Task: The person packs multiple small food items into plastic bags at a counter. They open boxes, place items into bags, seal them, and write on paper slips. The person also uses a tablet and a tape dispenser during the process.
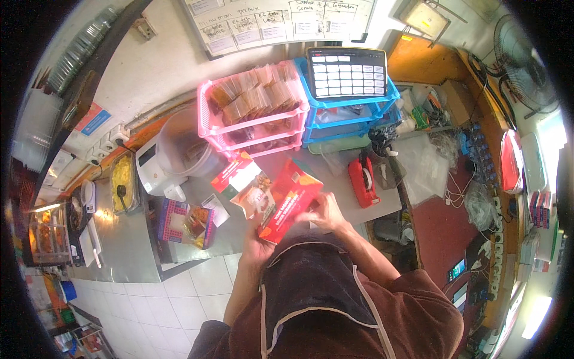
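Above the counter's front edge, both my hands are on a red printed cardboard food box (292, 202), its flaps unfolded toward the far left. My left hand (256, 246) grips its lower left corner from below. At the right edge, my right hand (327, 213) is closed on the cardboard with bent fingers. Left of them on the steel counter lies a purple-patterned box (185, 222) with food showing inside. A white paper slip (216, 209) lies beside it. To the right of my hands sits a red tape dispenser (363, 183).
Behind the box stand a pink rack (254, 127) of packed sachets and a blue rack (338, 127) carrying a tablet (348, 73). A white machine (156, 169) and translucent bucket (190, 143) are at left, near a yellow food tray (123, 179). Plastic bags (421, 158) lie right.
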`<state>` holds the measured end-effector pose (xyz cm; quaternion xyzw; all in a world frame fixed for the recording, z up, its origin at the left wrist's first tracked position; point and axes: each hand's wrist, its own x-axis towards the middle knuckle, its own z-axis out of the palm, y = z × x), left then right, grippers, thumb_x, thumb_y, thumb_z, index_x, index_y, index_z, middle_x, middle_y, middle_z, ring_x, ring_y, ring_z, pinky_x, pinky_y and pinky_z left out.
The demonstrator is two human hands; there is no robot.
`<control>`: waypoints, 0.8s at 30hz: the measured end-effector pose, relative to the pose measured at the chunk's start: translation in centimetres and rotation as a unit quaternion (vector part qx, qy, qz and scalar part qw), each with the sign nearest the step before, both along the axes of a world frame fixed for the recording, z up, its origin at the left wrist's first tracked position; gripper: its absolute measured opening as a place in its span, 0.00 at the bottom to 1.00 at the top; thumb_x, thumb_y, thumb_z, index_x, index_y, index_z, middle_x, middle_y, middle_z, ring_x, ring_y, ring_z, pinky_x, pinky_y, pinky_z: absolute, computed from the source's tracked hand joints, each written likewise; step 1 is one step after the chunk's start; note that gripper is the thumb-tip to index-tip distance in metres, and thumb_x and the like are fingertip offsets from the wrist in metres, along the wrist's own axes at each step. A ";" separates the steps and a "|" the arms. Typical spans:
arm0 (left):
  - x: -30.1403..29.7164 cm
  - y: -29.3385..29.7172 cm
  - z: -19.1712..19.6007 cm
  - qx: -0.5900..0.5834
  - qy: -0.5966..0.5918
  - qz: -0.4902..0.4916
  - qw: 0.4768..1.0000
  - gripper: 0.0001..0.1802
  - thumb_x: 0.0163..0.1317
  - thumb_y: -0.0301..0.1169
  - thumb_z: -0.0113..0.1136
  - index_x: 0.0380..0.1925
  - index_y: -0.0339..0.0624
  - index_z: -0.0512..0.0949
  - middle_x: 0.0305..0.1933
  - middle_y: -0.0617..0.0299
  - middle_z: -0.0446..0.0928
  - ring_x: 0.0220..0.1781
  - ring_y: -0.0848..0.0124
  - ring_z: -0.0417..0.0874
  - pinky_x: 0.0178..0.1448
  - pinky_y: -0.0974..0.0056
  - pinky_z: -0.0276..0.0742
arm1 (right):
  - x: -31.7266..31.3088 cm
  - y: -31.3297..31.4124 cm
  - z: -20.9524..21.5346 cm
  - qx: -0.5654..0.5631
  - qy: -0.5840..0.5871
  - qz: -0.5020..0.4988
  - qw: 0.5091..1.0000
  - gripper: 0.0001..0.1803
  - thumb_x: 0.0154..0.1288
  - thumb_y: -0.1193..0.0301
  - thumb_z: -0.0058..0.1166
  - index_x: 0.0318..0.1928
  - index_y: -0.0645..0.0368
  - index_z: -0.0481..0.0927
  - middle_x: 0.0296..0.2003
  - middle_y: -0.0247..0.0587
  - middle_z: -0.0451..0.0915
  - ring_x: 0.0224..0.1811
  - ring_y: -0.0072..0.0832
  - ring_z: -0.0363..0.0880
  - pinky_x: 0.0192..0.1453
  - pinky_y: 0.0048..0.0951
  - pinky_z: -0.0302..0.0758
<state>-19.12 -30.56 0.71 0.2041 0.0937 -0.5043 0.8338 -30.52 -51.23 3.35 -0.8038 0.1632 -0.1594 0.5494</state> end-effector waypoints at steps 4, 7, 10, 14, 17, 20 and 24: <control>-0.6 0.8 0.2 0.002 0.099 -0.013 0.995 0.32 0.74 0.35 0.59 0.72 0.38 0.59 0.66 0.47 0.74 0.64 0.54 0.81 0.68 0.47 0.82 | 1.3 -4.0 -6.5 -0.271 -0.044 0.024 0.961 0.27 0.58 0.50 0.72 0.47 0.59 0.86 0.30 0.47 0.86 0.31 0.44 0.85 0.37 0.45 0.79; -0.6 1.1 0.3 0.065 0.045 0.013 0.997 0.31 0.73 0.32 0.59 0.72 0.41 0.60 0.66 0.46 0.73 0.63 0.54 0.82 0.66 0.46 0.84 | 0.7 -6.0 -12.5 -0.283 0.093 -0.062 0.953 0.25 0.60 0.55 0.71 0.50 0.59 0.84 0.37 0.50 0.86 0.41 0.47 0.86 0.42 0.46 0.80; -0.5 1.5 0.2 0.150 -0.093 0.007 0.984 0.31 0.73 0.31 0.59 0.72 0.42 0.61 0.67 0.50 0.73 0.64 0.57 0.81 0.62 0.47 0.85 | -1.8 -5.0 -18.4 -0.238 0.231 -0.207 0.920 0.24 0.62 0.60 0.70 0.51 0.65 0.81 0.45 0.53 0.86 0.51 0.47 0.86 0.49 0.43 0.83; -0.2 1.9 -0.9 0.267 -0.197 0.036 0.943 0.35 0.72 0.31 0.61 0.74 0.40 0.57 0.67 0.50 0.73 0.62 0.59 0.82 0.54 0.53 0.88 | -4.8 -2.4 -23.1 -0.071 0.441 -0.198 0.873 0.40 0.57 0.57 0.75 0.60 0.73 0.72 0.53 0.59 0.83 0.56 0.47 0.84 0.58 0.43 0.81; 0.5 2.9 -1.8 0.300 -0.230 0.056 0.924 0.39 0.69 0.27 0.65 0.75 0.39 0.55 0.63 0.47 0.75 0.59 0.60 0.83 0.55 0.55 0.88 | -5.4 -2.9 -19.9 0.143 0.260 -0.212 0.931 0.44 0.55 0.61 0.78 0.63 0.75 0.68 0.54 0.60 0.82 0.56 0.43 0.84 0.58 0.42 0.82; 1.5 4.1 -2.1 0.342 -0.300 0.029 0.890 0.42 0.68 0.28 0.67 0.76 0.37 0.53 0.61 0.46 0.77 0.57 0.62 0.85 0.56 0.58 0.86 | -5.6 -2.7 -11.1 0.261 0.052 -0.227 0.937 0.34 0.56 0.69 0.77 0.57 0.71 0.71 0.49 0.57 0.84 0.50 0.34 0.86 0.52 0.37 0.84; 3.1 4.2 -1.8 0.316 -0.357 -0.031 0.878 0.42 0.66 0.25 0.66 0.76 0.38 0.55 0.62 0.47 0.77 0.56 0.65 0.85 0.58 0.61 0.84 | -4.1 -1.8 -1.1 0.248 0.037 -0.102 0.963 0.28 0.62 0.72 0.72 0.56 0.61 0.69 0.49 0.53 0.85 0.53 0.35 0.85 0.53 0.35 0.84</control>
